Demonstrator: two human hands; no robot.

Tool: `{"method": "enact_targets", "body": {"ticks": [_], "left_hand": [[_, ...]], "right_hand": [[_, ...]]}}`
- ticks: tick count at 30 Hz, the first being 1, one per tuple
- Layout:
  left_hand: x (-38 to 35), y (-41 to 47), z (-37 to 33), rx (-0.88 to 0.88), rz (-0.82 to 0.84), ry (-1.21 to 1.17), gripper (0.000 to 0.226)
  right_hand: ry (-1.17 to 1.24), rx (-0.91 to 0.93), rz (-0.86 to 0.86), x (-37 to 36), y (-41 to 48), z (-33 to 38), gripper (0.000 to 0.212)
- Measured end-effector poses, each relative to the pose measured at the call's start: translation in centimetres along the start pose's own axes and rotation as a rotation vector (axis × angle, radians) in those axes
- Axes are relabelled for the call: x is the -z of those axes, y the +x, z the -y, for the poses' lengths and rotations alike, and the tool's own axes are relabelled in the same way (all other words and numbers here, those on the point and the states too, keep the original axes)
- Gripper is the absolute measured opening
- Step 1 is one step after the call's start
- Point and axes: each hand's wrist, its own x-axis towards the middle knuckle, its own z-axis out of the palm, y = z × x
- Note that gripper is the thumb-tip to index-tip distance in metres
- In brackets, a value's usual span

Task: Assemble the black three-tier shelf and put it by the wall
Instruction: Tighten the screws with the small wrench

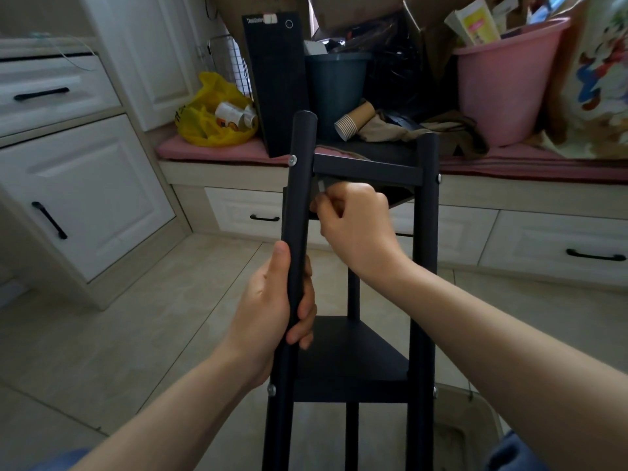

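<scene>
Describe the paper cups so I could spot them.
Look along the pink-cushioned bench behind the black shelf. At the foot of the dark bin, left of the pink bucket, is a stack of brown paper cups. Unlike those upright tubs, it lies tipped over, pale rims showing.

Single head-worn wide-angle view, looking forward and down from above the black shelf [353, 355]. The shelf stands upright at frame centre, very near the lens, with its legs running out of the bottom edge. Both forearms enter from the lower corners, and the left hand [272, 300] and right hand [356, 226] are at the shelf. Beyond the shelf lies the cushioned bench [210, 153]. Left of the shelf are white cabinets [85, 185], bowed by the lens, and around its foot is tiled floor [170, 300].
</scene>
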Motion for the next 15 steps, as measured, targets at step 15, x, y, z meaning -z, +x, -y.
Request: {"method": "enact_targets", "body": {"ticks": [15], "left_hand": [[0.1,-0.38,0.06,-0.009,-0.019,0.006,0.056]], "right_hand": [[-0.028,0.112,-0.07,-0.73,-0.4,-0.45,0.027]]}}
